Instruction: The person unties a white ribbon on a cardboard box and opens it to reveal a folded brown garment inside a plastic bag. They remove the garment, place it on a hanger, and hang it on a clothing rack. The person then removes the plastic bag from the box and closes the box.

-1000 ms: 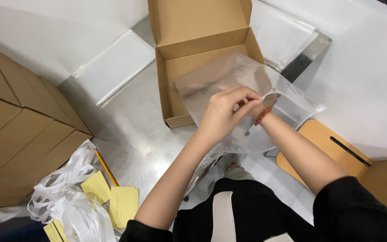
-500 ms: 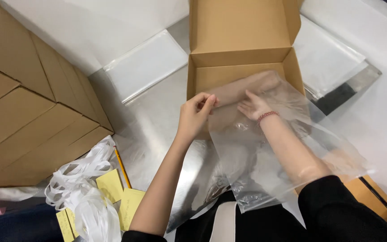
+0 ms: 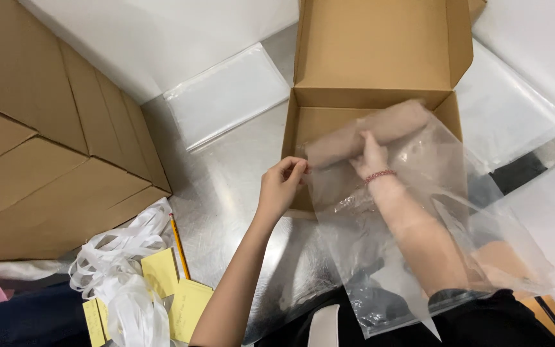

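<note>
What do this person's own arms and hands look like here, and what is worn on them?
Both forearms are bare, with no gloves or rings that show. The left hand has nothing on its wrist. The right hand, seen through clear plastic, has a thin reddish bead bracelet at the wrist. Dark sleeve fabric begins near the right elbow.

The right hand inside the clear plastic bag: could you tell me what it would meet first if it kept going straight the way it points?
The right hand points up-frame inside the clear plastic bag. It would probably press the bag's film first, then the back wall of the open cardboard box; depth is hard to judge.
</note>
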